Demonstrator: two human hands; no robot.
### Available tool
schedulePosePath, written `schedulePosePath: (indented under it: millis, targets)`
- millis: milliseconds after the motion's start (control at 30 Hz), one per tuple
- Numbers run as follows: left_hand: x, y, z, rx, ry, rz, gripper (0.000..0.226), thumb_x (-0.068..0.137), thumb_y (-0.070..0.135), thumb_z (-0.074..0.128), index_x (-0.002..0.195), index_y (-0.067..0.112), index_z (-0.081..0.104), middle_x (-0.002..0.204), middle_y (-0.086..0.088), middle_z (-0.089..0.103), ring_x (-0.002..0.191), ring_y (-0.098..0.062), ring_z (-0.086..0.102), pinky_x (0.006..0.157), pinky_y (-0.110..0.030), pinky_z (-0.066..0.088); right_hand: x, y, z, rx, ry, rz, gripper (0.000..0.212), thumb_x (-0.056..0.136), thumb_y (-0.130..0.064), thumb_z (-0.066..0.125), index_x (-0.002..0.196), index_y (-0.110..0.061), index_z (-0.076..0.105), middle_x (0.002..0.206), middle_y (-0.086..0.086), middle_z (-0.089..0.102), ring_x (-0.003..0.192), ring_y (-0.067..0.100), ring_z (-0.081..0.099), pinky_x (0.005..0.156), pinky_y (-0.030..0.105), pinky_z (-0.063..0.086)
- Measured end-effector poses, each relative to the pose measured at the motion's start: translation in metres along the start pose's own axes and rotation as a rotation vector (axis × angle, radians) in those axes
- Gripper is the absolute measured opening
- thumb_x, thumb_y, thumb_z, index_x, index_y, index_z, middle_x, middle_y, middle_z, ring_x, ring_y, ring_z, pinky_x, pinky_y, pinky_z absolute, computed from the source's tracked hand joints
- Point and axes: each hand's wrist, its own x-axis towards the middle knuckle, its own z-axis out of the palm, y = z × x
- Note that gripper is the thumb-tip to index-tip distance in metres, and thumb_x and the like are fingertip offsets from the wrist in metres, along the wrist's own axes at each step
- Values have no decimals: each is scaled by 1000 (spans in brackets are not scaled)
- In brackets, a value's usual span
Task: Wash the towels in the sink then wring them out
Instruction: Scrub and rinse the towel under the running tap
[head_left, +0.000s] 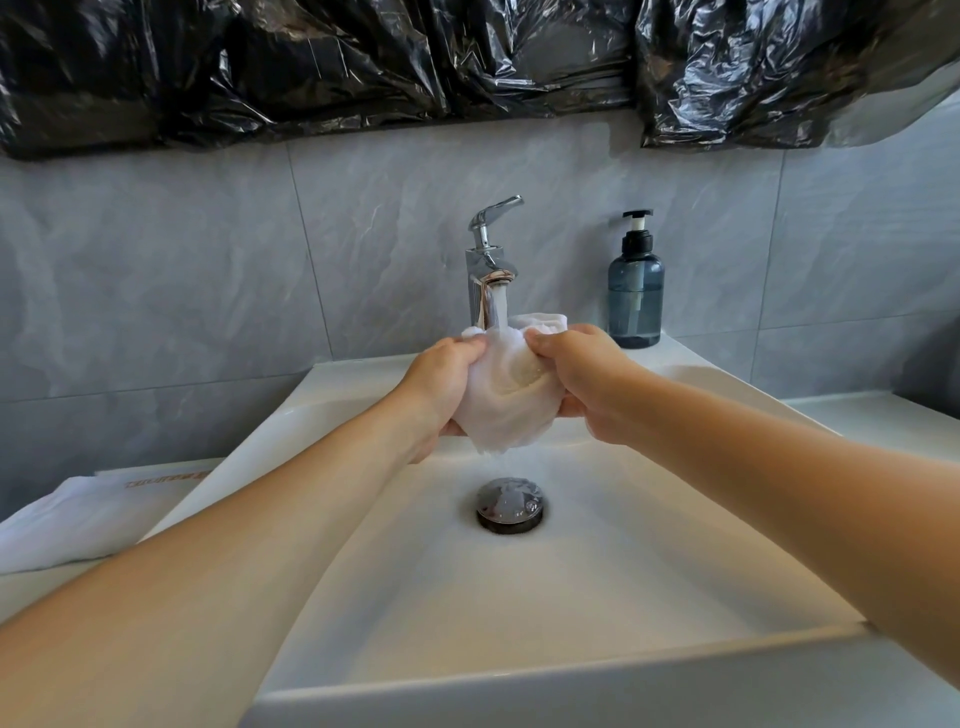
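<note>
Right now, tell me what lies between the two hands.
In the head view, the bunched white towel fills the gap: the left hand and right hand grip it on either side, and water from the tap runs onto its top.

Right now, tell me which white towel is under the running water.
The bunched white towel gripped by both hands, beneath the chrome faucet. The other folded white towel lies left of the sink.

Towel (506, 395) under faucet (488, 260), above sink (597, 597); bottle (636, 291) right.

Grey marbled wall tiles (182, 270); crinkled black plastic sheeting (363, 62) covering upper wall; white countertop (883, 421) at right; soft daylight.
</note>
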Motion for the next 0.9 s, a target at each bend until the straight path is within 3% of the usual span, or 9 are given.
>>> schedulePosePath:
  millis: [333,567,700,900]
  targets:
    - [-1,1,0,55,-3,18,31,102,42,45,122,25,61,116,-3,70,100,-25,68,89,-47,57,-1,1,1,-12,5,-7,34,97,-29,56,128,-14,51,113,9,66,95,26,68,65,35,59]
    - [-7,5,0,90,-38,-4,25,100,39,45,99,26,66,96,0,71,82,-21,67,78,-40,58,-4,1,1,-40,2,23,37,99,-33,54,131,-14,51,114,9,66,97,26,68,65,35,59]
    - [-5,4,-4,50,-86,-6,38,90,27,41,116,20,68,96,-5,69,77,-23,64,68,-38,57,-8,-2,-1,21,12,61,30,101,-30,52,125,-13,56,110,9,67,96,25,66,62,35,58]
    - [-4,5,-8,81,-158,5,53,75,6,38,117,10,69,81,-7,64,69,-23,59,84,-51,59,-11,-6,-5,102,93,94,16,102,-28,49,112,-19,57,96,4,63,95,25,63,70,39,56]
